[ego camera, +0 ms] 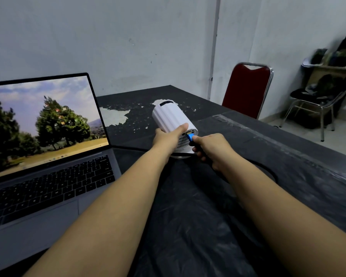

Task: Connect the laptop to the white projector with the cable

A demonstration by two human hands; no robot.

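The white projector, a ribbed cylinder, is tilted on the black table with its rear panel facing me. My left hand grips its lower left side. My right hand pinches the cable's blue plug, whose metal tip touches a port on the rear panel. The black cable loops away to the right of my right hand. An open grey laptop with a tree wallpaper stands at the left.
The table's black covering is torn in white patches behind the projector. A red chair stands at the far edge. Further right are a metal chair and cluttered shelves. A wall runs along the back.
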